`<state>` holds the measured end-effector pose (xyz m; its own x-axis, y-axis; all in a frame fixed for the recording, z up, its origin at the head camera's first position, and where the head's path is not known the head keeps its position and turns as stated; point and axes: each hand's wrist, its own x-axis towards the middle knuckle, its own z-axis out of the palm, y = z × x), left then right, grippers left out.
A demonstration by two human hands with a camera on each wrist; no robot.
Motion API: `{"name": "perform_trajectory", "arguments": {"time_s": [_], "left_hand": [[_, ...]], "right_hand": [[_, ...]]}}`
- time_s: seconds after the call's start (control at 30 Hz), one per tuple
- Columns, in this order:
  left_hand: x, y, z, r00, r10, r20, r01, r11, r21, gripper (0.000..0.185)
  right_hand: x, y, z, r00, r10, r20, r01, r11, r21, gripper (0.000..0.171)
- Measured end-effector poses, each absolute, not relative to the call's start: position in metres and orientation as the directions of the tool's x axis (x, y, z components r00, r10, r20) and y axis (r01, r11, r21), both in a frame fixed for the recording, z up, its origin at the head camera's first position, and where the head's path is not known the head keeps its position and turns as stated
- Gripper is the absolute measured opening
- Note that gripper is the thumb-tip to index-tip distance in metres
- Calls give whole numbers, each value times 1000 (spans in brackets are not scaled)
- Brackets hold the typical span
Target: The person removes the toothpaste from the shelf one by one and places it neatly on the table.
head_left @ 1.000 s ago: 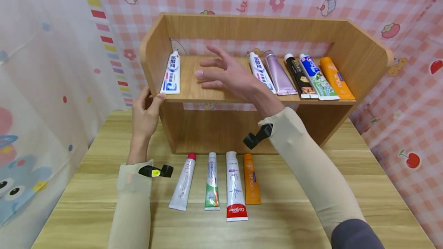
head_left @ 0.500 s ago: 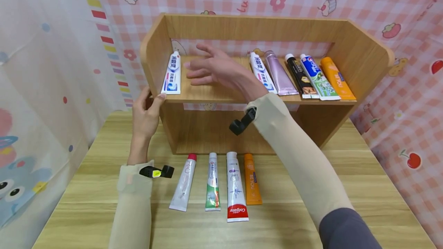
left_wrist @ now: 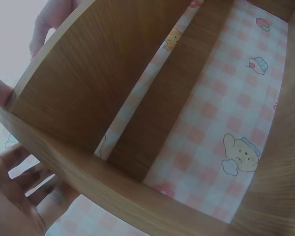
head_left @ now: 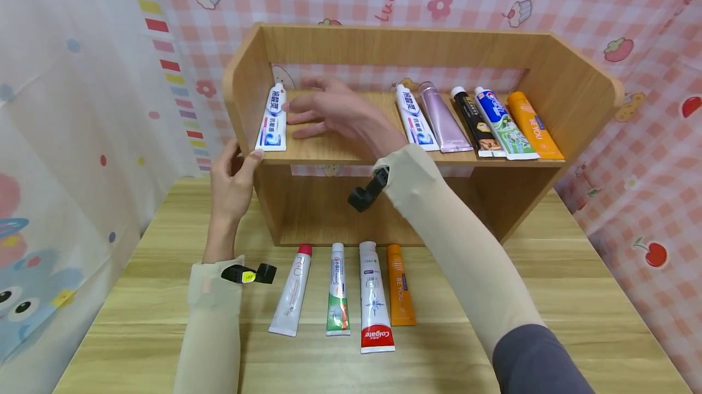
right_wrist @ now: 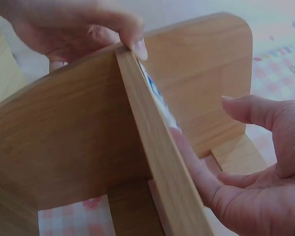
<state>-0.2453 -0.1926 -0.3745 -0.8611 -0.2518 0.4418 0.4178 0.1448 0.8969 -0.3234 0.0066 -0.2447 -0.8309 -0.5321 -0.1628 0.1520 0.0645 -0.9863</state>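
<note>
A white toothpaste tube [head_left: 272,119] with blue and red print lies flat at the left end of the wooden shelf [head_left: 329,150], cap toward the back wall, crimped end at the front edge, just beside the shelf's left side panel (only a blue-printed sliver [right_wrist: 155,96] shows in the right wrist view).

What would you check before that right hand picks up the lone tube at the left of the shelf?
1. Left hand steadies the shelf at its left wall: ok.
2. Right hand open, fingers straight: ok.
3. Fingertips reach the blue-and-white tube: ok; actual contact: cannot tell.
4. Grip closed round the tube: not ok.
5. Shelf board beside the tube bare: ok.
6. Five tubes at the right lie apart from the hand: ok.
</note>
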Motion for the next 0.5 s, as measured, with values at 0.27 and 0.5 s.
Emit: {"name": "perform_trajectory", "arguments": {"time_s": [0.27, 0.5], "left_hand": [[-246, -193, -375, -856, -256, 449, 427, 140, 893, 39], [-249, -192, -377, -851, -263, 454, 433, 137, 891, 37]], "right_hand": [[-321, -8, -240, -855, -495, -154, 95, 142, -985, 89], [-318, -15, -238, -891, -423, -163, 102, 163, -981, 87]]}}
